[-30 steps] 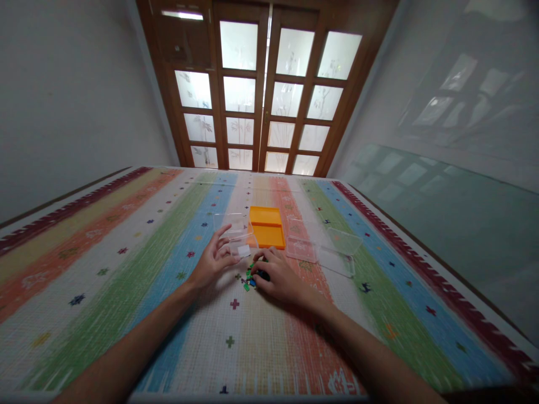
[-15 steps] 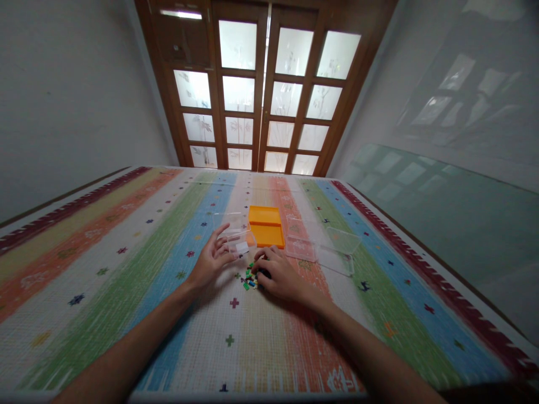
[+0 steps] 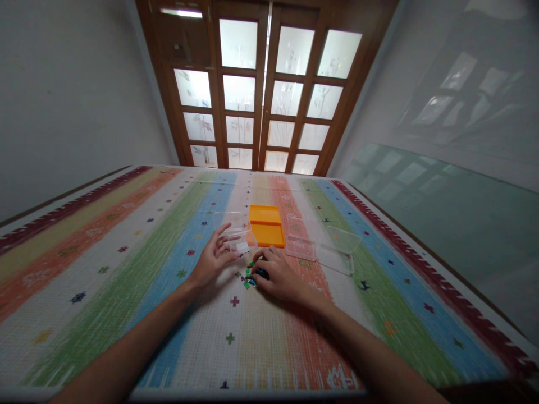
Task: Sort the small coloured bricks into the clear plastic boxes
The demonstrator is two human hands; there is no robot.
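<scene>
Pieces, tiny, green, blue and dark, lie in a loose heap on the striped cloth; take that heap as the dial's centre. Farthest left, near the heap at about ten o'clock, is the left hand, half open, its thumb and fingers parted and gently curved; the fingertips overlap the edge of a clear case, and I cannot tell whether they grip it. That clear case lies open just short of twelve, with a white card in it. The door stands at twelve, well beyond. The orange box lies open at one, just beside the clear case. The right hand is at three, close against the heap, fingers bent down over the pieces and hiding some; whether it pinches any I cannot tell. Farther right, at two, two clear boxes lie open side by side.
</scene>
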